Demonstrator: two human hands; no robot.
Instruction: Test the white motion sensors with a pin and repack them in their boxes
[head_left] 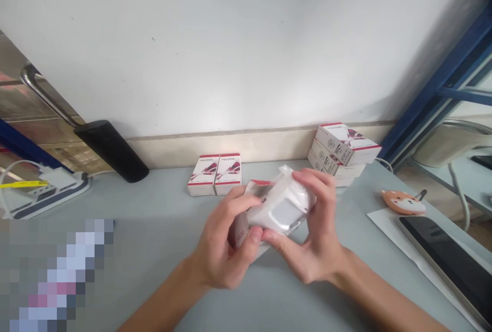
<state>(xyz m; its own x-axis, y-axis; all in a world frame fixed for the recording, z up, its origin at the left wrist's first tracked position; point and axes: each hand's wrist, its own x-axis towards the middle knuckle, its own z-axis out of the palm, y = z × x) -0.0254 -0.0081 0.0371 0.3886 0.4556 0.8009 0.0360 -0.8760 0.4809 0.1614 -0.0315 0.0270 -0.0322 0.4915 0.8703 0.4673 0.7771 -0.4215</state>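
Note:
Over the middle of the desk, my left hand [232, 240] is wrapped round a small carton [241, 232], its fingers and thumb closed on the sides. Out of the carton's right end sticks a white device in a clear plastic bag [284, 211], partly inside. My right hand [317, 224] grips this bagged device, fingertips over the top and thumb underneath near my left thumb. What the device is I cannot make out. Behind my hands stand two white and red boxes [215, 174] side by side.
Several similar boxes [344, 150] are stacked by the wall at right. A fox-faced pouch [403, 202], white paper [388, 224] and a tablet-like dark device [449, 265] lie at the right edge. At left are a power strip [49, 193] and a black cylinder [111, 150].

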